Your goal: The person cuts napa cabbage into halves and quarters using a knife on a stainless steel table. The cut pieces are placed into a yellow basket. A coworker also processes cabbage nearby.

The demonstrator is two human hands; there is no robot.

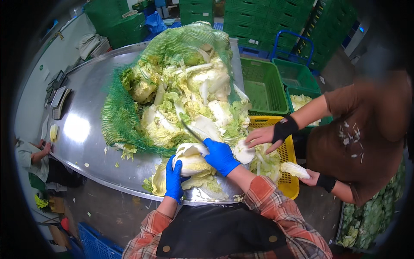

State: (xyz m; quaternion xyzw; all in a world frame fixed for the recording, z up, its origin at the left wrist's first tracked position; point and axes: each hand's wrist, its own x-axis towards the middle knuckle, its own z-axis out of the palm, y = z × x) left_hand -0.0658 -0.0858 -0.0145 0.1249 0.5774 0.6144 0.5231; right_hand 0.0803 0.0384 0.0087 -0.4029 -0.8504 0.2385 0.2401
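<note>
My blue-gloved left hand (174, 177) is wrapped on a pale napa cabbage (192, 165) near the front of the steel table (79, 149). Just right of it, my gloved right hand (219, 157) grips a knife (193, 134), its blade angled up and left over the leaves. Loose outer leaves (203, 185) lie beneath my hands. Beyond them a large pile of cabbage leaves (181, 99) spills from green mesh netting (116, 112).
A co-worker (362, 142) at my right holds a cabbage piece (294, 170) over a yellow basket (289, 181) with leaves inside. Green crates (261, 90) stand behind it. Another person (36, 159) is at the table's left end. A blue crate (97, 241) lies on the floor.
</note>
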